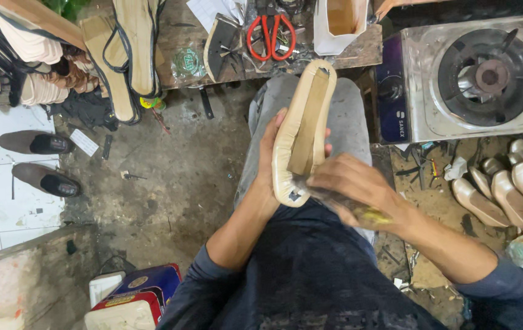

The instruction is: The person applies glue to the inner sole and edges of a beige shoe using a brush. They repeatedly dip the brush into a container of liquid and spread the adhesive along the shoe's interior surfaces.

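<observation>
While resting over lap at frame centre, beige shoe (pixel 303 131) lies sole-up, toe toward 12 o'clock; left hand (pixel 272 160) cups its 9 o'clock side, fingers wrapped, steadying it; right hand (pixel 352 183) closed round dark tool (pixel 342 200), tip at heel, 6 o'clock end; red scissors (pixel 271 35) on bench, 12 o'clock

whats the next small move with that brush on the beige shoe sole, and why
Probably draw the brush up along the brown inner strip toward the toe. The right hand has its blurred tip at the heel end of the beige shoe sole, which the left hand cups from behind, upturned over the lap. The strip above the tip lies open and unobstructed.
</observation>
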